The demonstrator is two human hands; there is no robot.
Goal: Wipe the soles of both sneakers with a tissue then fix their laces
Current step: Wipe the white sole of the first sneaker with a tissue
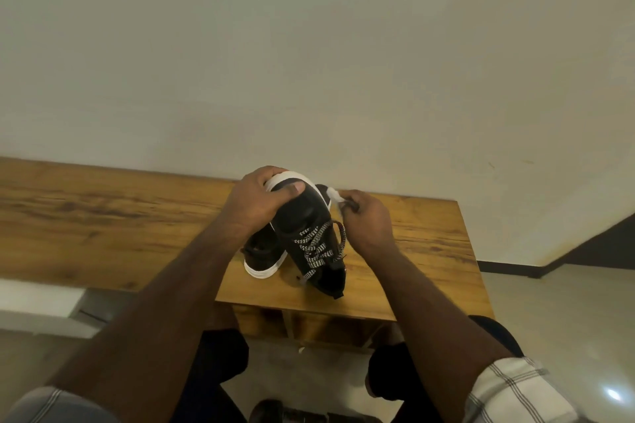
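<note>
A black sneaker (304, 216) with a white sole and black-and-white laces is tilted up on its heel on the wooden table (429, 244). My left hand (256, 201) grips its toe, thumb on the upper, fingers over the white sole edge. My right hand (366, 221) pinches a small white tissue (334, 195) against the sole's right edge near the toe. The second black sneaker (263, 259) lies flat on the table behind my left wrist, mostly hidden, its white heel showing.
The table stands against a plain pale wall (309, 62) and its right end (474, 251) lies just past my right hand. A white ledge (37, 299) sits low at the left. Pale floor tiles (549, 312) and my knees lie below.
</note>
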